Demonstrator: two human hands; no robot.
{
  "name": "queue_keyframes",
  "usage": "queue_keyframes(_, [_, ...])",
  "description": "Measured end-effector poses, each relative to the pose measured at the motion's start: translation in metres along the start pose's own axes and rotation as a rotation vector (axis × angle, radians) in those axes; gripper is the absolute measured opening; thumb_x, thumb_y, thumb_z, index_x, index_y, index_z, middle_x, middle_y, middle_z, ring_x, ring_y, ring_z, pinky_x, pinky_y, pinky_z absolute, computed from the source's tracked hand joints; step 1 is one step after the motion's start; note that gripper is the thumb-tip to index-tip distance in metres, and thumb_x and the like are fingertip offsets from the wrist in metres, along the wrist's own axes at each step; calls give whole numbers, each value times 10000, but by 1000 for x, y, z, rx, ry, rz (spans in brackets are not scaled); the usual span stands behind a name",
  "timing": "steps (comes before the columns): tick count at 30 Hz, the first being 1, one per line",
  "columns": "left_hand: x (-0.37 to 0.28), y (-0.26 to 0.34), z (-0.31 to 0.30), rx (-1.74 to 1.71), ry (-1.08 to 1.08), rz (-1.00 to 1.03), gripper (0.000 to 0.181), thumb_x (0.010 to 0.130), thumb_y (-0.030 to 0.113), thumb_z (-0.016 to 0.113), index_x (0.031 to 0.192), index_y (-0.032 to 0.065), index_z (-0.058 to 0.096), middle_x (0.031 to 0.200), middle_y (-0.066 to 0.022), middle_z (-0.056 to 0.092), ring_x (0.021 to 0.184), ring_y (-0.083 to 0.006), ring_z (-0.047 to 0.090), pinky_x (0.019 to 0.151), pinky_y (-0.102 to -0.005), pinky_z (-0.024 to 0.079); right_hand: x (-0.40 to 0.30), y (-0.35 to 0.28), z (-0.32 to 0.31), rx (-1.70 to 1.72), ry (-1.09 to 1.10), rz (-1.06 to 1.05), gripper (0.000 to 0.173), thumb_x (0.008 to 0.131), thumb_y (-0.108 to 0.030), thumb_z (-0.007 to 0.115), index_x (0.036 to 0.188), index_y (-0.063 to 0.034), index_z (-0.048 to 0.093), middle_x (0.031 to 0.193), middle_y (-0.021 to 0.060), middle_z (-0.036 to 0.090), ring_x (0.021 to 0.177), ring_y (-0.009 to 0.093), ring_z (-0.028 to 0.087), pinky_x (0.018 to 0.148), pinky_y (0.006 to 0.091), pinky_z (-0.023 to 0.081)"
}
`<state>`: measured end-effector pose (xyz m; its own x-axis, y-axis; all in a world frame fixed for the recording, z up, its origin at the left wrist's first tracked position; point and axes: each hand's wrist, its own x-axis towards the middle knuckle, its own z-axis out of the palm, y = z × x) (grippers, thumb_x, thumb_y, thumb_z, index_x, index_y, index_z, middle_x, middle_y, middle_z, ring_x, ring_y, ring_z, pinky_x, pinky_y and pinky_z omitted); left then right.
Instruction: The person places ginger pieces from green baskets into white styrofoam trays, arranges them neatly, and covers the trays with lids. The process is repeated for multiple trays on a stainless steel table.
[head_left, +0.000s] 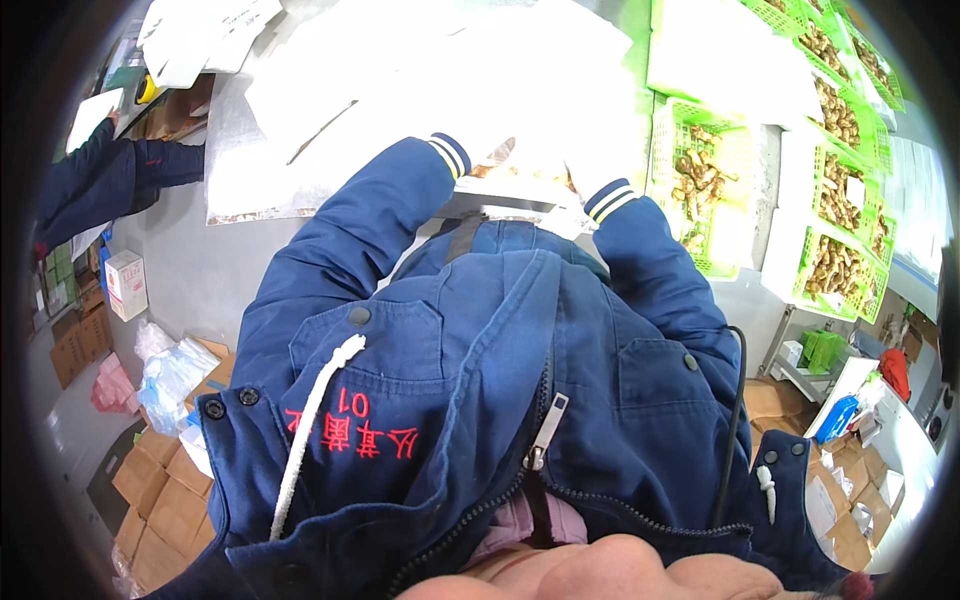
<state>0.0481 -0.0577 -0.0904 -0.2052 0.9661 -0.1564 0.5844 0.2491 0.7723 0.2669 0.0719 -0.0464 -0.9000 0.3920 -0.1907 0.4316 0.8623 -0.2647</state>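
Note:
Both of my forearms, in blue sleeves with striped cuffs, reach to the near edge of a glaring white work table (255, 184). Strong overexposure washes out most of my left hand (491, 157) and my right hand (579, 178). Between them, close to the table edge, lie a few brownish pieces (514, 171), perhaps mushrooms. Whether either hand holds any of them is lost in the glare. Crumpled pale plastic or paper (568, 222) hangs just below my right hand. To the right of that hand stands a green plastic basket (671, 120) with loose brown mushrooms (701, 176) inside.
Stacked green baskets of mushrooms (834, 266) fill the far right. A co-worker's sleeve (169, 163) reaches in at the left, near a yellow tape roll (146, 90). Flattened cardboard (161, 487), plastic bags (176, 375) and a white carton (126, 285) are on the floor.

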Motion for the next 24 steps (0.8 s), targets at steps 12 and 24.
queue_keyframes(12, [-21,73,-34,486,-269,-27,429,944,367,451,1161,32,610,1174,-201,609,1059,-312,573,942,-372,433,-4,0,-1,-4,7,14,241,889,-224,526,1041,-137,692,896,136,659,821,268,622,739,405,480])
queue_keyframes(24, [-29,63,-37,305,-168,-123,390,950,321,457,1148,26,617,1138,-193,626,1008,-303,593,928,-363,442,-8,5,1,-2,36,28,243,887,-235,528,1040,-141,693,906,137,659,831,272,622,745,405,478])
